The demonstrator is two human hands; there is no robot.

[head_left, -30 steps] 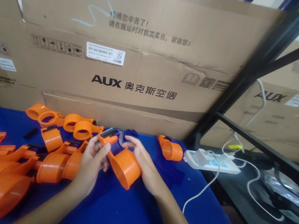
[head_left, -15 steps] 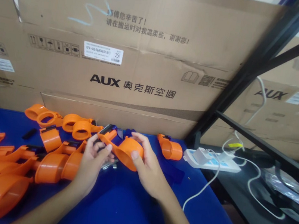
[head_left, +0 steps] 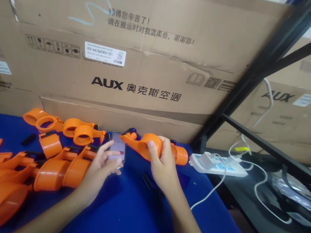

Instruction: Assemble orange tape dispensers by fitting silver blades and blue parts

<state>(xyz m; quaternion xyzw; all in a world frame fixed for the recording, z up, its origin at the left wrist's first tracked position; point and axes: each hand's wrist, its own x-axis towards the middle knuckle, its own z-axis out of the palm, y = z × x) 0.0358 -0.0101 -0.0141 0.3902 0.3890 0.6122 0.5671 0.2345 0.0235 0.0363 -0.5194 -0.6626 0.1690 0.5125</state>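
My right hand (head_left: pixel 164 163) grips an orange plastic tape dispenser (head_left: pixel 138 147) by its ring, thumb on the near side, with the arm of the dispenser pointing left. My left hand (head_left: pixel 103 167) is off the dispenser, its fingers spread and holding nothing. Just behind those fingers a phone (head_left: pixel 116 141) with a lit screen lies on the blue table, partly covered by them. Another orange dispenser (head_left: pixel 181 156) rests behind my right hand, mostly hidden. Below my right wrist shows a dark narrow shape (head_left: pixel 148 181), too blurred to name.
Several orange dispensers (head_left: pixel 51 175) crowd the left of the blue table (head_left: pixel 128 214), and more stand along the back by a large cardboard box (head_left: pixel 138 74). At the right are a white power strip (head_left: pixel 218 166) with cables and a black metal frame (head_left: pixel 240 82).
My left hand has let go of the dispenser and opened. My right hand has carried the dispenser slightly right and turned it, uncovering the phone. A dark shape now shows below the right wrist.
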